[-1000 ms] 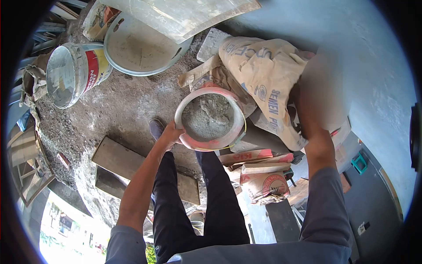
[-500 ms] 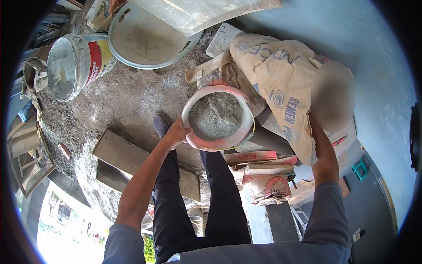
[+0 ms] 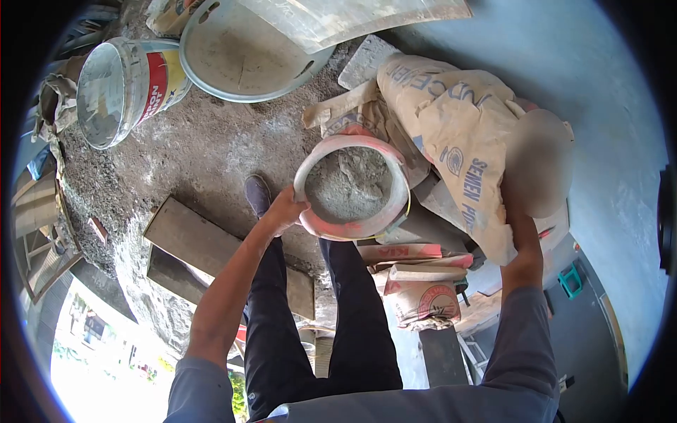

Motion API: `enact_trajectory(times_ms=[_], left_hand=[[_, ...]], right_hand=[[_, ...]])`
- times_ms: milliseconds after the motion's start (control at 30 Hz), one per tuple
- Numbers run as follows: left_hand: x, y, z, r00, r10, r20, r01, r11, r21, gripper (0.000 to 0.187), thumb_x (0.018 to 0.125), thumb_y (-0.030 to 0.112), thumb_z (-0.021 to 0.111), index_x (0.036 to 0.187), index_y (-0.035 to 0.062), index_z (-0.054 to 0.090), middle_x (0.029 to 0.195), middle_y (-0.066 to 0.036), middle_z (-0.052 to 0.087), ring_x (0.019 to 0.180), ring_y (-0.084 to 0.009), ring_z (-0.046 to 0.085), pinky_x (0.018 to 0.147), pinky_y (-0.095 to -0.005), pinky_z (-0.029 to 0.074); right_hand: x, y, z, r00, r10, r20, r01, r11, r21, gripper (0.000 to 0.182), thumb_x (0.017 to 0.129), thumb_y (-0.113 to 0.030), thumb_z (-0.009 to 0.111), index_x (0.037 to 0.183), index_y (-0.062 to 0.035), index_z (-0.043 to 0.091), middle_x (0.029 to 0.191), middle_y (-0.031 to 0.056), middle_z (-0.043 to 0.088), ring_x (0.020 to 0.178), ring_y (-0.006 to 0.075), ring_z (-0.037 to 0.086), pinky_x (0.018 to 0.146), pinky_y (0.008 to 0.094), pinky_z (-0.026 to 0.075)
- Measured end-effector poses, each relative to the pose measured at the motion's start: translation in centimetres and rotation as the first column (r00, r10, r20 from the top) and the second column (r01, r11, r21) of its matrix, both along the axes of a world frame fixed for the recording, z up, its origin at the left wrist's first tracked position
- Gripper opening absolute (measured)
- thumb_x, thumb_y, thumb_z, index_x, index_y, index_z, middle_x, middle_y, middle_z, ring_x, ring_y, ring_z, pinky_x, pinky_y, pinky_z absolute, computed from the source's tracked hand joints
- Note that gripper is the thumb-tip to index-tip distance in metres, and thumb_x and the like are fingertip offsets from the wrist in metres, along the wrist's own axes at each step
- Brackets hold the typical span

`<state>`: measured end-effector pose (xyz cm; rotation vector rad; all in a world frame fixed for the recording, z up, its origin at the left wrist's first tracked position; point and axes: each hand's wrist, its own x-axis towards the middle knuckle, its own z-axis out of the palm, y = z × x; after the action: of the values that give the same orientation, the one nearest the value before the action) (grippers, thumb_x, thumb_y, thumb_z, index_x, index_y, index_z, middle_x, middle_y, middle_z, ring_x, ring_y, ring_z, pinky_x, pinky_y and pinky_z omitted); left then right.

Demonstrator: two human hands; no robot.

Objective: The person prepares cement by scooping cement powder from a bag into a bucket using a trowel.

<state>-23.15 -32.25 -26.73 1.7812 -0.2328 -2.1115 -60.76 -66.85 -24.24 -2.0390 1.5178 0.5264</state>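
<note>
My left hand [image 3: 286,210] grips the near-left rim of a round bucket [image 3: 350,229], its fingers closed over the edge. Grey cement powder [image 3: 345,185] lies inside the bucket, with a lump on top. A large brown paper cement bag [image 3: 451,134] lies tilted to the right of the bucket. Along the bag's right side my right forearm [image 3: 523,243] reaches up, and a blurred patch hides my right hand and its fingers. Whether that hand holds anything does not show.
At the upper left stand a paint bucket [image 3: 132,92] and a wide grey basin [image 3: 264,93]. A wooden trough [image 3: 197,236] lies by my legs. Folded cement bags [image 3: 423,289] are stacked at the lower right. A blue wall [image 3: 606,134] rises on the right.
The whole view has shifted slightly. My left hand keeps its hold on the bucket rim, and my right arm remains at the cement bag.
</note>
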Motion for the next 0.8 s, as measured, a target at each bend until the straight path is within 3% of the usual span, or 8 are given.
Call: enact_trajectory(times_ms=[167,267,300,367,533,800], left_hand=[[-0.2,-0.6,0.8,0.995,0.093,-0.033,-0.092,0.995,0.042,0.044,0.089,0.004,0.062,0.13,-0.001,0.046,0.114,-0.015,0.06,0.102,-0.0303,0.066,0.079,-0.0442,0.062],[0.0,-0.4,0.2,0.995,-0.07,0.073,0.071,0.997,-0.003,0.046,0.089,0.002,0.062,0.132,-0.0001,0.045,0.116,-0.016,0.06,0.104,-0.0308,0.066,0.08,-0.0439,0.062],[-0.2,-0.8,0.7,1.0,0.009,0.005,-0.009,0.997,0.073,0.047,0.089,0.002,0.061,0.134,0.0006,0.044,0.117,-0.016,0.06,0.106,-0.0309,0.066,0.082,-0.0437,0.062],[-0.7,-0.7,0.5,0.999,0.028,-0.03,-0.026,0.999,0.044,0.047,0.09,0.002,0.061,0.134,0.0008,0.044,0.117,-0.016,0.06,0.106,-0.0311,0.066,0.082,-0.0439,0.062],[-0.3,-0.7,0.4,0.999,-0.035,0.007,0.035,0.998,0.049,0.044,0.09,0.003,0.06,0.13,0.0001,0.044,0.115,-0.016,0.06,0.105,-0.031,0.066,0.082,-0.0448,0.062],[-0.7,-2.1,1.9,0.999,0.02,-0.028,-0.017,0.995,0.096,0.043,0.087,0.003,0.064,0.127,0.0005,0.046,0.11,-0.012,0.059,0.104,-0.0289,0.066,0.079,-0.0444,0.064]], right_hand=[[-1.6,0.4,-0.9,0.994,-0.088,0.065,0.081,0.992,0.099,0.024,0.09,-0.033,0.069,0.099,-0.0103,0.073,0.077,0.005,0.065,0.064,0.016,0.061,0.056,0.0302,0.049],[-1.5,0.1,-1.3,0.976,-0.17,0.134,0.145,0.973,0.179,0.024,0.09,-0.033,0.07,0.099,-0.0105,0.073,0.076,0.0043,0.065,0.063,0.015,0.06,0.055,0.0295,0.049],[-1.8,0.3,-1.4,0.97,-0.195,0.144,0.162,0.964,0.212,0.024,0.09,-0.033,0.07,0.099,-0.0106,0.073,0.075,0.004,0.064,0.062,0.0147,0.06,0.055,0.0292,0.049],[-1.9,0.1,-1.4,0.956,-0.245,0.159,0.197,0.943,0.266,0.024,0.09,-0.033,0.07,0.099,-0.0108,0.073,0.075,0.0035,0.064,0.061,0.014,0.06,0.054,0.0288,0.048],[-2.5,0.0,-0.9,0.882,-0.424,0.204,0.305,0.846,0.438,0.024,0.091,-0.033,0.07,0.099,-0.0113,0.073,0.073,0.0022,0.063,0.059,0.0124,0.058,0.052,0.0276,0.047],[-2.4,-0.2,-1.3,0.79,-0.581,0.195,0.37,0.706,0.604,0.023,0.092,-0.034,0.071,0.099,-0.012,0.074,0.07,0.0002,0.061,0.055,0.0097,0.056,0.049,0.0258,0.046]])
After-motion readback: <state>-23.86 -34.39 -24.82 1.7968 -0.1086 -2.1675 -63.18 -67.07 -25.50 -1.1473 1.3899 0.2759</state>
